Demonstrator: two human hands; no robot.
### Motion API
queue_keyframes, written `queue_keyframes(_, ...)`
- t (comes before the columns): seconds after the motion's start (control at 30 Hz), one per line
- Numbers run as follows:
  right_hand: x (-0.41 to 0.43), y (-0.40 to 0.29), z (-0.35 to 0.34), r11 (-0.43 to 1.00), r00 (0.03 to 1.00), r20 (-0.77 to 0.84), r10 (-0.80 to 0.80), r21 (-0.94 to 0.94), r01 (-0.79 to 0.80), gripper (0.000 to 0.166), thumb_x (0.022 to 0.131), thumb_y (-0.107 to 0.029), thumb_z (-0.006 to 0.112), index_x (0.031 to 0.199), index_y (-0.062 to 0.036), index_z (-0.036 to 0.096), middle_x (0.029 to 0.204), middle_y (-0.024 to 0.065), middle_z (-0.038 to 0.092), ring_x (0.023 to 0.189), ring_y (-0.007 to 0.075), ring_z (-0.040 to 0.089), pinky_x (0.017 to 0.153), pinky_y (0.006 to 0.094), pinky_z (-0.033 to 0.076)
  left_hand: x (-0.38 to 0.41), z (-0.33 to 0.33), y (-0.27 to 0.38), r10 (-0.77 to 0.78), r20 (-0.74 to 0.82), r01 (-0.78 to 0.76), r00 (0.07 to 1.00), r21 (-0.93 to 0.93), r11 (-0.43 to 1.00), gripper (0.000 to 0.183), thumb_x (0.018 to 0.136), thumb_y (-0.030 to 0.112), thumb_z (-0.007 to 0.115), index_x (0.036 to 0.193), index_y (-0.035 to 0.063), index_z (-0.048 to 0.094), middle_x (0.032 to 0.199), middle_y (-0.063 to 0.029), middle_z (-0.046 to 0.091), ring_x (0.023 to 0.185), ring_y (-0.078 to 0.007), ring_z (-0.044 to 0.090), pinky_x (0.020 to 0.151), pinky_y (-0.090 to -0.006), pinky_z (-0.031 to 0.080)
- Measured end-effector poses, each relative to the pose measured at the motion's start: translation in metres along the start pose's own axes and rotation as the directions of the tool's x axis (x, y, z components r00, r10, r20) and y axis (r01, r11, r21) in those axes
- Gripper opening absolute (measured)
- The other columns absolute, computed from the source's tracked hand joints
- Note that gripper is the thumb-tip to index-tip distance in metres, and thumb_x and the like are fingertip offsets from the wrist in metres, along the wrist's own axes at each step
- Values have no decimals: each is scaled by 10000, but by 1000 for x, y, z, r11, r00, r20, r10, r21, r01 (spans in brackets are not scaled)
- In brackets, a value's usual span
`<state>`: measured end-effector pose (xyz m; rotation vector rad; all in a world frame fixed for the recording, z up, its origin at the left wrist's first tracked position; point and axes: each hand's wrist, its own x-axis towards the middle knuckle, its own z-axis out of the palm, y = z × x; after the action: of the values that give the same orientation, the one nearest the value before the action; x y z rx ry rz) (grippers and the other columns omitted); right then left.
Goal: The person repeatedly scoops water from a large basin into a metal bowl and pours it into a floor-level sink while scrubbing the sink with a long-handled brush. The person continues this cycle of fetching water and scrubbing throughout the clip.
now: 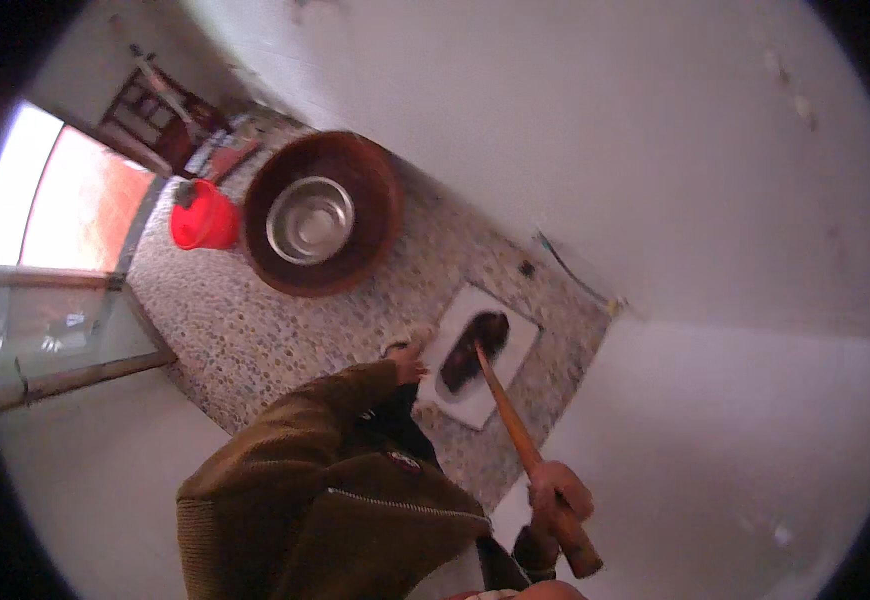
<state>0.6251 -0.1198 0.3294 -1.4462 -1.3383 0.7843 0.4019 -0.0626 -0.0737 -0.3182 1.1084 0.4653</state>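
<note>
My right hand (561, 491) is closed around a long wooden handle (514, 420), near its thick end. The handle slants away and tapers to a dark brown mass (475, 346) inside a squat toilet pan (446, 388) set in a white slab. Whether that mass is a mop head or only the pan's dark inside cannot be told. To the left of the slab, my left hand (409, 361) reaches out from a brown corduroy sleeve. It is blurred, and a thin dark curved thing shows at its far side; whether it is held is unclear.
A large brown tub (371, 255) with a metal basin (311, 221) in it stands on the pebbled floor. Beside it is a red bucket (210, 217). Farther back is a dark wooden chair-like frame (146, 112). White walls (630, 165) border the floor; a thin hose (574, 277) lies alongside.
</note>
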Motion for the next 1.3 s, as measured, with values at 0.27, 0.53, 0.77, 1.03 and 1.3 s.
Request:
queue_keyframes(0.27,19,63,12,818,973,-33,229,548,-174,160,769,-144,513,693,-18,450,560,29,398,500,96,385,472,228,334,-310,-370,199,666,-552,-843,502,-484,234,515,798,500,400,1086,73,392,1084,-180,459,941,-266,463,744,-389,409)
queue_keyframes(0.53,30,-23,131,984,970,205,-131,147,101,150,803,-128,485,736,2,451,665,39,414,604,110,376,546,245,351,-565,-479,58,412,-884,-975,-222,210,-74,501,803,468,328,1044,30,359,891,-172,538,709,-246,538,580,-337,448)
queue_keyframes(0.77,26,-40,204,994,960,257,-109,8,111,192,805,-158,511,709,7,485,640,46,432,585,136,439,504,262,372,-493,-496,-29,362,-914,-982,182,-185,26,455,858,387,281,838,-25,471,782,-138,563,602,-245,552,518,-332,461)
queue_keyframes(1.03,41,11,324,886,927,271,-260,-314,341,199,816,-160,495,717,4,440,682,55,414,593,149,448,466,302,416,-440,-624,-41,167,-910,-925,379,-364,111,292,836,254,360,812,-15,472,760,-124,570,600,-226,550,500,-320,463)
queue_keyframes(1.3,39,30,504,910,859,417,-297,-148,386,193,773,-179,537,711,-7,476,631,78,510,567,182,476,519,327,398,-492,-685,24,265,-868,-907,420,-396,143,317,858,241,303,861,-27,473,776,-113,584,617,-191,560,487,-306,451)
